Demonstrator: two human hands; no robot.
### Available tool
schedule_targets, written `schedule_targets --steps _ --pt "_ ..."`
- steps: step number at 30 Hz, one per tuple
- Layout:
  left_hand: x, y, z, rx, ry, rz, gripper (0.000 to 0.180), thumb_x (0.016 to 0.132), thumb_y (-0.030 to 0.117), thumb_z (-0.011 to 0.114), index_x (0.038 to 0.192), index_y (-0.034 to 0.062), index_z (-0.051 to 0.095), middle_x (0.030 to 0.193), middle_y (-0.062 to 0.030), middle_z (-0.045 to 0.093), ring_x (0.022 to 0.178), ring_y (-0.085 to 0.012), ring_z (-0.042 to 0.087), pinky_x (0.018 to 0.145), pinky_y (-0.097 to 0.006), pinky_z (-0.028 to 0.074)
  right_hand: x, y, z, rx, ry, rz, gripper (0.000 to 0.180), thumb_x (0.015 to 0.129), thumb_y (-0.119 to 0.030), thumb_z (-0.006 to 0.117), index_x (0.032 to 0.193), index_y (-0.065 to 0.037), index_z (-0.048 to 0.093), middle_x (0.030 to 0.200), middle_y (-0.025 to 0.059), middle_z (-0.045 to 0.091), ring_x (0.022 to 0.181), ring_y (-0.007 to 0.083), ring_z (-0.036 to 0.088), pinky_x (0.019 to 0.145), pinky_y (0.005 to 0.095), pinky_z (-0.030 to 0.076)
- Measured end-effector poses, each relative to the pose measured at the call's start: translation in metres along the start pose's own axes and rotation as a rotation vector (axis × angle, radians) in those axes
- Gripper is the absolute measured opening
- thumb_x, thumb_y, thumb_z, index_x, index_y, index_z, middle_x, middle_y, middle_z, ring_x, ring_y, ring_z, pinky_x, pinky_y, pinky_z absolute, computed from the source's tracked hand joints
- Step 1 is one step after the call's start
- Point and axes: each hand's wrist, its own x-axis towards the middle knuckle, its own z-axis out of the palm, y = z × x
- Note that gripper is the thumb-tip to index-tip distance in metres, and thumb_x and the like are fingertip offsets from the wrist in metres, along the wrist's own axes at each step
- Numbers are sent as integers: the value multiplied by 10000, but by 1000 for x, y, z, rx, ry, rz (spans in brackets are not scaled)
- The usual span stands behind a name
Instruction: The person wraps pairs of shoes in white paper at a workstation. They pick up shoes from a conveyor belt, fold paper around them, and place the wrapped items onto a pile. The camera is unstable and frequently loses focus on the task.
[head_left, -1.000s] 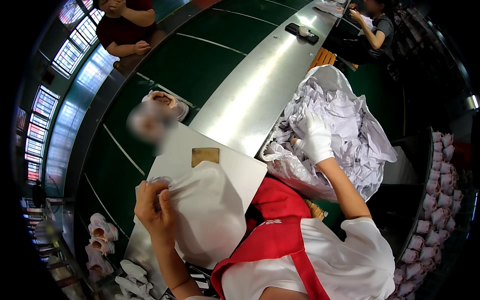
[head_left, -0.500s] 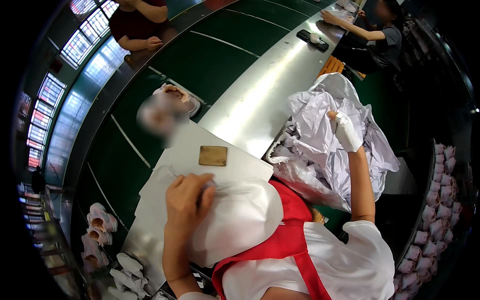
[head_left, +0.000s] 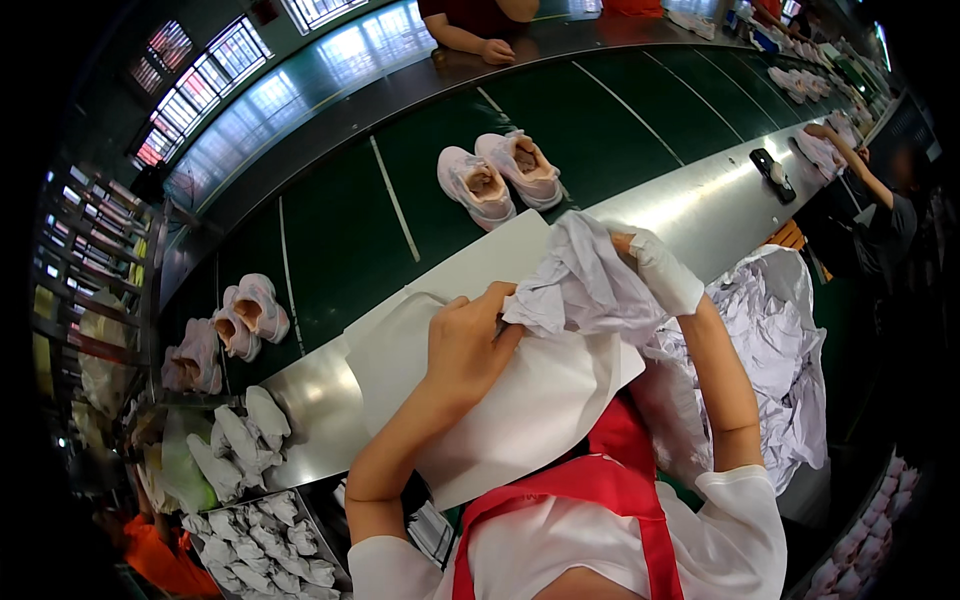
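Note:
A crumpled sheet of pale paper (head_left: 585,285) hangs between my two hands above the workbench. My left hand (head_left: 470,335) pinches its near left edge, fingers curled closed. My right hand (head_left: 662,272), in a white glove that leaves some fingertips bare, grips its upper right side; part of those fingers is hidden behind the paper. Below lie large smooth white sheets (head_left: 400,355), one curling up toward my red apron (head_left: 560,485). A large bag of crumpled paper (head_left: 765,350) stands at my right, beside my right forearm.
Beyond the bench, a green conveyor (head_left: 340,260) with white lines carries a pair of pale pink shoes (head_left: 500,180) and more shoes (head_left: 250,315) at the left. Wrapped white bundles (head_left: 240,440) and a box of similar bundles (head_left: 265,545) are lower left. Co-workers sit across and at right.
My right hand has come out of the bag with crumpled paper, and my left hand has taken hold of its edge. The view has turned left. The tan block no longer shows.

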Motion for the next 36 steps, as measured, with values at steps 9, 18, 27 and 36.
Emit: schedule_targets --steps 9,18,27,36 --pt "-16 -16 -19 87 179 -91 287 707 66 699 979 86 610 716 -90 645 611 -285 554 576 -372 434 -6 -51 103 -877 279 -551 324 779 -86 583 1099 -77 632 1076 162 629 932 297 636 801 350 512" --pt "-24 -28 -55 87 58 -297 212 840 251 666 873 47 621 721 -141 629 631 -306 581 590 -392 455 36 -57 41 -1304 623 -610 141 842 -127 500 922 -95 611 820 114 637 752 317 623 690 391 501" --pt "-4 36 -33 127 292 257 262 763 239 719 731 31 564 1052 -134 574 747 -258 580 690 -371 482 38 -39 126 -967 -61 -619 156 869 -197 540 942 -87 624 752 157 627 715 333 611 642 401 476" --pt "21 -10 -59 293 507 50 232 897 233 613 773 50 543 629 -93 547 567 -239 514 547 -365 400 19 -100 98 -592 147 -632 387 870 -224 617 1215 -58 564 1069 101 621 984 161 591 830 267 468"
